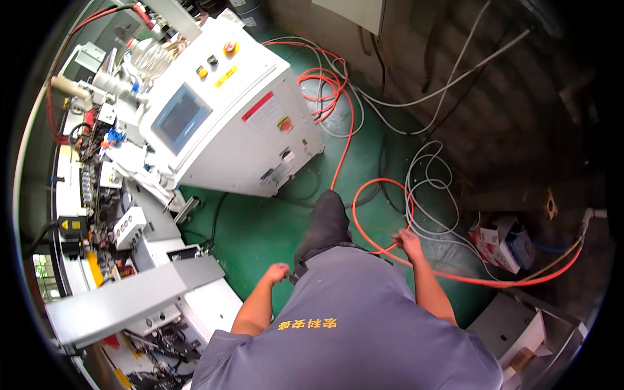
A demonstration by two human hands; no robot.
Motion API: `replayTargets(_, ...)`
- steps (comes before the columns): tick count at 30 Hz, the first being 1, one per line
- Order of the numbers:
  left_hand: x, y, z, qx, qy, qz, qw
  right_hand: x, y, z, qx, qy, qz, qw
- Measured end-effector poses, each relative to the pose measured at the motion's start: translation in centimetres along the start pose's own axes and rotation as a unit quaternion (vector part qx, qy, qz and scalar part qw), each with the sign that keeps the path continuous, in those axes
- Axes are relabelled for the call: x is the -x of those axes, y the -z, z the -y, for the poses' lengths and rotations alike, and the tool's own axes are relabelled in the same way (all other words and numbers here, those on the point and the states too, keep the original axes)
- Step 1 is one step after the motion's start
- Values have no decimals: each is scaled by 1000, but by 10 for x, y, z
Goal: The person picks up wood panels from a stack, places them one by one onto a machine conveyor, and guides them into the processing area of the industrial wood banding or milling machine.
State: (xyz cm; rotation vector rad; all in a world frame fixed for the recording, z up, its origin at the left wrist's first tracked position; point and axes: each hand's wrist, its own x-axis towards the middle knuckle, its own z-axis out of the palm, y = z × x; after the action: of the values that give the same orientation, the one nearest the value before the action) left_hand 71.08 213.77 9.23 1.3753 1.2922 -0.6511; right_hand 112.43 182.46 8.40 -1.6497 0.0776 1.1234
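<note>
Orange hose (364, 224) being taken up by the right hand (408, 242), just right of frame centre.

The hose is being fingered where its loop crosses the green floor (260, 234); the right grip is curled about it, though whether it is fully clenched cannot be told. The left hand (279, 272) is being carried as a loose fist at lower centre, grasping nothing visible. The hose is judged light, springy and fairly slick, so it is likely best being gripped close to the bend, clear of the white cables (429, 195) tangled beside it. The white control cabinet (227, 110) is standing at upper left, a cardboard box (497, 240) at right.
</note>
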Motion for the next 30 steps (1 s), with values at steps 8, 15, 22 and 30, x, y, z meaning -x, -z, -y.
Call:
replayTargets(8,-74,55,-134,114,136,7,984,-168,-64,259,78,93,134,983)
replayTargets(15,-184,89,-314,408,-28,-35,912,-305,-102,397,468,152,113,863)
replayTargets(22,-203,67,-364,557,-16,-77,826,-470,-172,482,501,208,119,831)
replayTargets(30,-204,57,-414,507,132,-100,846,-652,-307,574,712,199,438,511)
